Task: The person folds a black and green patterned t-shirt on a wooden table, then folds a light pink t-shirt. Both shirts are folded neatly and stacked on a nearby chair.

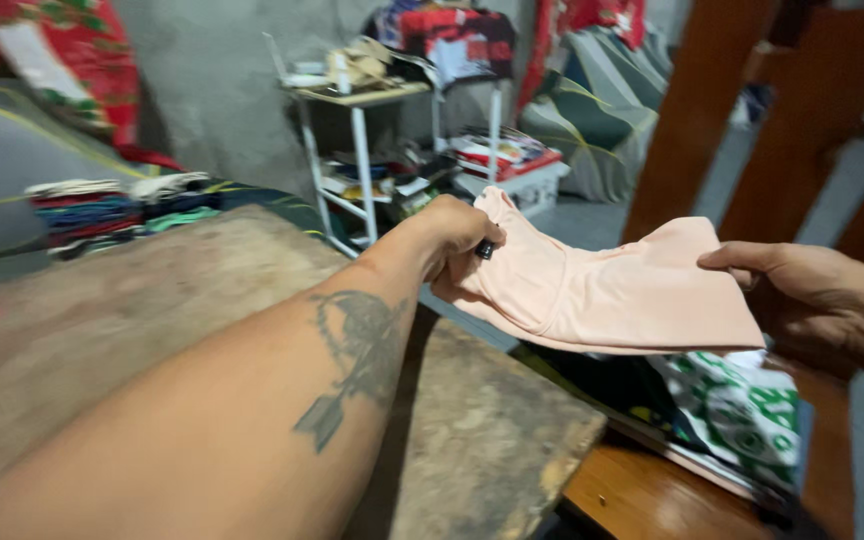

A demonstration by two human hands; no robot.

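**One peach cloth stretched between two hands**

Grey concrete walls and a cluttered white metal shelf stand beyond the hands, with a worn, padded worktop running under the left forearm. A single peach-coloured fabric piece hangs in the air between the two hands, clear of the worktop, held at opposite ends so that it spreads fairly flat instead of bunching. The left hand is clenched on the near-left corner, a small dark object showing at its fingers. The right hand pinches the far-right edge, thumb on top. Below the right hand lies one green-and-white printed cloth on a wooden ledge. To the left of the left arm sits one stack of folded fabrics in mixed colours.
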